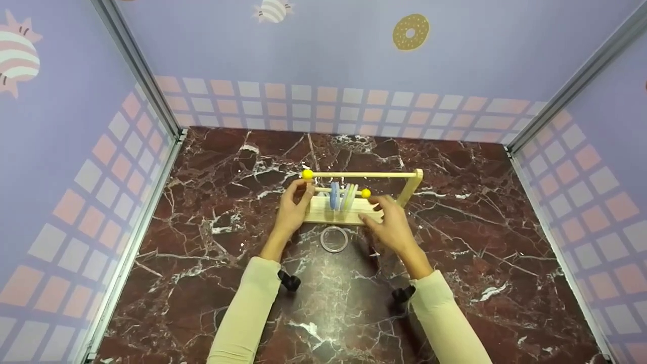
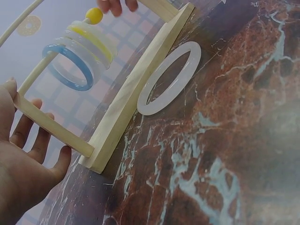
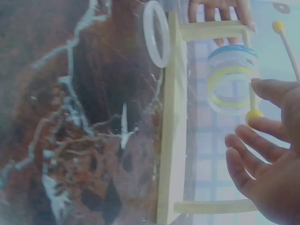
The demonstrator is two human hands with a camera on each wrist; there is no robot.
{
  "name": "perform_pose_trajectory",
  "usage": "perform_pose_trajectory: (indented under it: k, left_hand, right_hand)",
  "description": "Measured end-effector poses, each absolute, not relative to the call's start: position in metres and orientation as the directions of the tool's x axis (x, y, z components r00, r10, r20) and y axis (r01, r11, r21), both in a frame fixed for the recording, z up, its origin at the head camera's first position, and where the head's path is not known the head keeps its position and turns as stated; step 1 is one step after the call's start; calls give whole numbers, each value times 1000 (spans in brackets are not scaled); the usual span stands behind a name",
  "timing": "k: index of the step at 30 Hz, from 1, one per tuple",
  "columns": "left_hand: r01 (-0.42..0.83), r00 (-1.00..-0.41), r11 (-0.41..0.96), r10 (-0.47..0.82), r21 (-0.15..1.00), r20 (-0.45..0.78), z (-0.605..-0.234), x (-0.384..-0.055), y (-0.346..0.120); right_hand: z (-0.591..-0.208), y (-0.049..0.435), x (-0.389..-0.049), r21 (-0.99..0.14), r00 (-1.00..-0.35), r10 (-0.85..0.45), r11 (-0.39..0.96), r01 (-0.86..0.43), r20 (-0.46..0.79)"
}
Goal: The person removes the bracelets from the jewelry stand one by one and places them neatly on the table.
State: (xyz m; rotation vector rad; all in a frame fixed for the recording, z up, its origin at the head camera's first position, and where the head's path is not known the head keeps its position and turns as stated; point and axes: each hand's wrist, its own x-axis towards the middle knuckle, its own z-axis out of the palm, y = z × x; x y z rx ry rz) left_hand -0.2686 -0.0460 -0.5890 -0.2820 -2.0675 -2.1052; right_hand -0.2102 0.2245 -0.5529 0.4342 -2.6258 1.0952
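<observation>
A pale wooden bangle stand [image 1: 318, 216] has two rods, each tipped with a yellow ball. On the lower rod hang several rings, among them a blue ring [image 2: 70, 70] and a yellow ring [image 3: 216, 75]; others look clear or whitish. My left hand [image 1: 292, 208] holds the stand's left upright [image 2: 54, 124], thumb near its top and fingers behind it. Near the lower rod's yellow ball [image 1: 366, 193] is my right hand [image 1: 390, 222], its fingers spread and holding nothing. A whitish translucent ring [image 1: 334, 239] lies on the table in front of the base.
The upper rod [image 1: 364, 175] runs behind the lower one, from the tall right upright [image 1: 410, 187]. Under everything is a dark red marbled tabletop [image 1: 202, 283]. Patterned lilac panels [image 1: 333, 45] close off the back and both sides.
</observation>
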Motion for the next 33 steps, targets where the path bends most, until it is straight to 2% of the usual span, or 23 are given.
perform_pose_trajectory:
  k: [7,13,21,33]
  left_hand:
    - [253,-967,-15,9,967,253,-588,-268,-47]
    - [256,-967,-4,3,967,256,-589,-269,-46]
    - [277,-961,-18,3,961,277,-590,-267,-45]
    - [289,-957,-16,-5,957,289,-587,-268,-44]
  right_hand:
    - [-546,224,-218,-641,-917,-107,684,-348,384]
    - [-544,217,-223,-604,-909,-165,700,-381,383]
    - [-545,206,-226,-609,-934,-210,713,-349,289]
    - [-551,196,-233,-598,-911,-208,698,-394,356]
